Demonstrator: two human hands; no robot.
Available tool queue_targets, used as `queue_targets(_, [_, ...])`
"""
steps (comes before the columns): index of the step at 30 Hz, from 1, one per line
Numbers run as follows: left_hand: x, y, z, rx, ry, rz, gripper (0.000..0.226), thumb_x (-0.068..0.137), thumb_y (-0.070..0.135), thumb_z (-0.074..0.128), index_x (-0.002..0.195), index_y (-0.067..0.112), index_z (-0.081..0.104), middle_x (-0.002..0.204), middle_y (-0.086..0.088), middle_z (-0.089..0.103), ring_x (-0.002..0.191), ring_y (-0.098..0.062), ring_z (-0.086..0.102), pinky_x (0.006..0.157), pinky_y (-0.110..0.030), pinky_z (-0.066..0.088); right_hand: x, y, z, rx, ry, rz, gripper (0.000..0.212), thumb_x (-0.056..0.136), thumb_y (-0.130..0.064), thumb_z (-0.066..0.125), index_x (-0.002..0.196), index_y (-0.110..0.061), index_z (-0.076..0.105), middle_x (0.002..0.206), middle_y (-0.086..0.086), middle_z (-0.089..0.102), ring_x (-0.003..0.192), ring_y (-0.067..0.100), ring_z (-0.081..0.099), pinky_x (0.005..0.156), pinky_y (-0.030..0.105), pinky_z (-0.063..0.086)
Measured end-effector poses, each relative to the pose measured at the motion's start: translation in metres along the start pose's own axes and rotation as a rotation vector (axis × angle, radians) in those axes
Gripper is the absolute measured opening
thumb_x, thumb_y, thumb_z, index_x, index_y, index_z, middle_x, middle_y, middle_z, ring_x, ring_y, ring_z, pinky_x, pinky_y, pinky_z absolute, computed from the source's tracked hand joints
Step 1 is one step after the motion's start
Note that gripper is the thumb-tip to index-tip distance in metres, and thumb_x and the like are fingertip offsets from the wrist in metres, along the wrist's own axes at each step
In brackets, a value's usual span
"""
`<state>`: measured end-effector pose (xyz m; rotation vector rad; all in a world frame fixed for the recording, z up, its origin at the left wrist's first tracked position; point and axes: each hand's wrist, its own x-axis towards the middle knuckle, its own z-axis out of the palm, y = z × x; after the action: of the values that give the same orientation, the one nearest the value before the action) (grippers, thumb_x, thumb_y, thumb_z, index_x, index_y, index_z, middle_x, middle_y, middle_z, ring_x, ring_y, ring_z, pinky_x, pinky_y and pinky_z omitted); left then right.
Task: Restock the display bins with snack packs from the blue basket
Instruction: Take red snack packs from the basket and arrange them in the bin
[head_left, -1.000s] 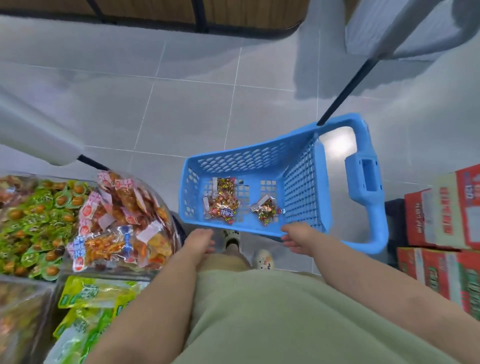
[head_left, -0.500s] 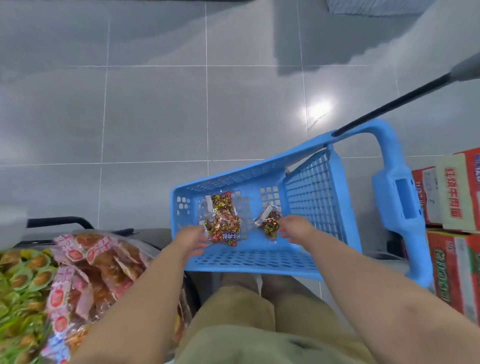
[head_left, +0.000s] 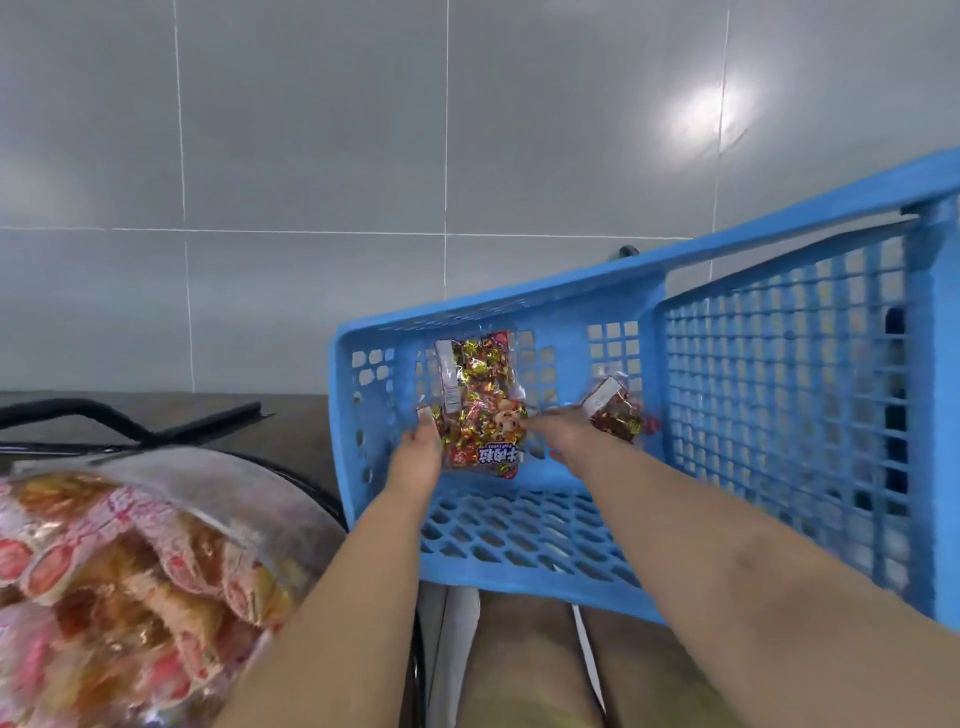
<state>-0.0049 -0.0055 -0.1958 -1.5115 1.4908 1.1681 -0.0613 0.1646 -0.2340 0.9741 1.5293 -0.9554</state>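
Observation:
The blue basket (head_left: 524, 545) stands on the tiled floor in front of my knees. A large clear snack pack (head_left: 480, 400) of gold and red wrapped pieces lies on the basket floor, with a smaller snack pack (head_left: 615, 413) to its right. Both my hands are inside the basket. My left hand (head_left: 418, 452) touches the left edge of the large pack with fingers stretched forward. My right hand (head_left: 558, 434) lies between the two packs, its fingertips at the large pack's right edge. Whether those fingers are curled is not visible.
A display bin (head_left: 249, 483) at the lower left holds several red and orange snack packs (head_left: 119, 582). A black metal frame (head_left: 130, 423) runs behind the bin. Grey floor tiles (head_left: 311, 156) spread beyond the basket. The basket's tall mesh wall (head_left: 779, 389) rises at right.
I have leaned closer to the basket. Both hands have gone from its near rim down to the large snack pack, one on each side.

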Motion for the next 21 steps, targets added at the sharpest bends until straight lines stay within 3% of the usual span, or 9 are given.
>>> queue_targets(2, [0.011,-0.008,0.002,0.035,-0.017,-0.007,0.057,0.103,0.043,0.027,0.143,0.005,0.041,0.147,-0.017,0.043,0.135,-0.033,0.040,0.113,-0.046,0.031,0.009,0.006,0.008,0.019,0.040,-0.018,0.035,0.075,-0.022,0.079,0.084,-0.011,0.047,0.082,-0.004,0.048,0.073,0.012,0.049,0.060,0.018,0.043])
queue_targets(3, [0.015,-0.011,0.001,0.047,-0.034,0.002,0.056,0.102,0.045,0.027,0.142,0.008,0.042,0.146,-0.015,0.044,0.134,-0.033,0.041,0.113,-0.047,0.031,0.013,0.009,0.011,0.051,0.056,-0.032,0.037,0.074,-0.022,0.080,0.086,-0.010,0.048,0.082,-0.004,0.048,0.075,0.012,0.049,0.064,0.019,0.044])
queue_targets(6, [0.022,-0.016,0.002,0.045,-0.088,0.022,0.051,0.101,0.046,0.032,0.138,0.015,0.047,0.143,-0.012,0.048,0.131,-0.031,0.044,0.112,-0.048,0.034,0.013,0.018,0.014,0.153,0.080,-0.087,0.058,0.073,-0.018,0.081,0.117,-0.007,0.045,0.095,-0.001,0.051,0.094,0.017,0.052,0.082,0.026,0.041])
queue_targets(8, [0.023,-0.014,0.004,0.065,-0.095,0.015,0.053,0.099,0.049,0.035,0.136,0.014,0.049,0.141,-0.014,0.050,0.129,-0.033,0.047,0.110,-0.048,0.037,0.006,0.021,0.012,0.176,0.059,-0.126,0.044,0.075,-0.015,0.079,0.110,-0.007,0.052,0.094,0.003,0.057,0.088,0.015,0.055,0.078,0.025,0.044])
queue_targets(11, [0.018,-0.009,0.005,0.114,-0.100,0.002,0.065,0.094,0.061,0.039,0.136,0.012,0.048,0.138,-0.014,0.053,0.124,-0.032,0.051,0.108,-0.044,0.039,-0.011,0.023,0.004,0.296,-0.156,-0.078,0.012,0.085,-0.008,0.067,0.096,-0.008,0.060,0.096,0.010,0.065,0.083,0.018,0.061,0.082,0.030,0.053])
queue_targets(13, [0.007,-0.007,0.002,0.191,-0.125,0.031,0.074,0.088,0.069,0.043,0.136,0.012,0.049,0.134,-0.010,0.055,0.114,-0.025,0.054,0.099,-0.035,0.039,-0.022,0.023,-0.008,0.326,-0.233,-0.057,0.008,0.087,-0.007,0.063,0.094,-0.010,0.060,0.093,0.009,0.066,0.083,0.018,0.062,0.077,0.028,0.055])
queue_targets(15, [-0.007,-0.004,-0.002,0.197,-0.181,0.064,0.082,0.079,0.072,0.054,0.135,0.013,0.049,0.127,-0.002,0.056,0.110,-0.020,0.053,0.096,-0.036,0.040,-0.030,0.022,-0.021,0.314,-0.272,-0.071,0.008,0.086,-0.010,0.065,0.094,-0.013,0.062,0.088,0.005,0.065,0.079,0.014,0.061,0.067,0.022,0.056])
queue_targets(18, [-0.024,0.000,-0.005,0.013,-0.367,0.033,0.073,0.065,0.056,0.077,0.121,0.015,0.055,0.121,0.006,0.063,0.112,-0.017,0.058,0.102,-0.042,0.044,-0.039,0.011,-0.029,0.333,-0.364,-0.077,0.011,0.085,-0.016,0.067,0.096,-0.013,0.066,0.079,0.001,0.066,0.071,0.009,0.061,0.060,0.018,0.051])
queue_targets(21, [-0.028,-0.001,-0.005,-0.207,-0.467,-0.022,0.059,0.064,0.032,0.083,0.116,0.018,0.059,0.096,0.001,0.076,0.090,-0.017,0.072,0.072,-0.033,0.058,-0.035,-0.006,-0.027,0.258,-0.431,-0.121,0.018,0.086,-0.023,0.065,0.101,-0.013,0.067,0.088,0.003,0.070,0.079,0.013,0.065,0.076,0.025,0.055])
